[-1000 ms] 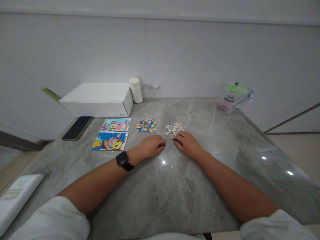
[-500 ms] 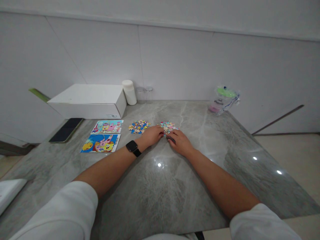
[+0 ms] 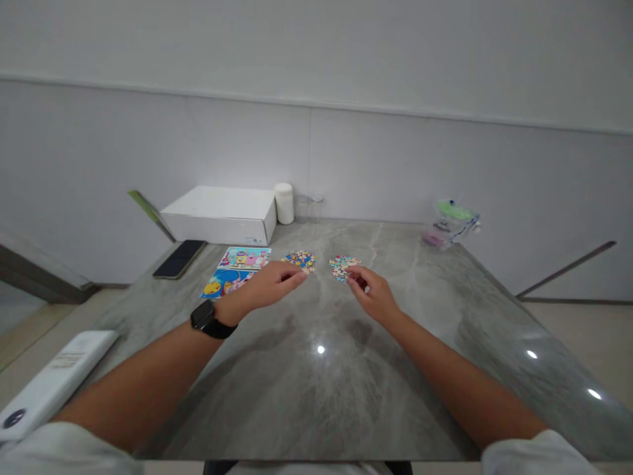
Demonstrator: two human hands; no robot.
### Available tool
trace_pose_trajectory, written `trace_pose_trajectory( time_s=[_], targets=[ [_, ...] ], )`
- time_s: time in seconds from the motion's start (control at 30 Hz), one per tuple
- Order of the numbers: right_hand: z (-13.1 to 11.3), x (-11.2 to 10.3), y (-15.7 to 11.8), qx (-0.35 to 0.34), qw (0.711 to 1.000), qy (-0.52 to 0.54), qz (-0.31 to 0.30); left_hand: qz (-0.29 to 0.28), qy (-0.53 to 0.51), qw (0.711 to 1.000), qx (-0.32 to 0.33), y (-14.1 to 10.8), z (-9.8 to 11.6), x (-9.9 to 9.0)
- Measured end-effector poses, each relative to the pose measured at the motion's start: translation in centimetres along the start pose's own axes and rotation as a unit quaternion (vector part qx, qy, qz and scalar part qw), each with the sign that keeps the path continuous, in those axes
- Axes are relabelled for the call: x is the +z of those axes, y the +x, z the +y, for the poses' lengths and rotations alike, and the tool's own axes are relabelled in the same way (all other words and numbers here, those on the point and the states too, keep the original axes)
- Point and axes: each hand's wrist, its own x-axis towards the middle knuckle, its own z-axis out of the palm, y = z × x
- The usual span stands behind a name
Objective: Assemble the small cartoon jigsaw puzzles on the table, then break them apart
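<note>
Two piles of small jigsaw puzzle pieces lie on the grey marble table. My left hand [image 3: 271,284] is held above the table just in front of the left puzzle pile [image 3: 299,258], fingers stretched out, holding nothing I can see. It partly covers the blue cartoon picture card [image 3: 222,282]. My right hand [image 3: 374,293] is at the near right edge of the right puzzle pile [image 3: 341,266]. Its thumb and forefinger curve toward the pieces with a small gap between the tips. Behind the blue card lies a second, pink and turquoise picture card [image 3: 244,258].
At the back left stand a white box [image 3: 217,214], a white bottle [image 3: 284,203] and clear jars [image 3: 315,208]. A phone [image 3: 179,258] lies left of the cards. A white device [image 3: 59,379] sits front left. A plastic bag [image 3: 450,225] stands back right.
My hands have moved apart: the left has drawn back leftward from the right pile, and the right stays beside that pile. The right pile shows more fully. The camera view has shifted.
</note>
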Motion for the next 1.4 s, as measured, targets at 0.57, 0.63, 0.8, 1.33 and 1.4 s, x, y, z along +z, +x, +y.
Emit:
trace_pose_trajectory(
  time_s=[0.57,0.63,0.8,1.33,1.4],
  targets=[
    [-1.3,6.5,-2.9,-0.085,0.985,-0.092,-0.12,-0.059,-0.221,0.972,-0.06,-4.2,-2.8,7.3],
    [-1.5,6.2,-2.8,-0.09,0.982,-0.097,-0.137,-0.033,-0.218,0.973,-0.073,-4.3,-3.2,7.2],
    [-2.7,5.8,-3.2,-0.097,0.967,-0.128,-0.198,0.029,-0.199,0.972,-0.118,-4.0,-3.4,7.7],
    [-2.0,5.8,-2.8,-0.098,0.958,-0.16,-0.215,0.049,-0.257,0.953,-0.153,-3.9,-2.8,8.8],
    [-1.9,5.8,-2.7,-0.099,0.959,-0.159,-0.213,0.073,-0.303,0.936,-0.163,-3.7,-3.0,9.1]
  ],
)
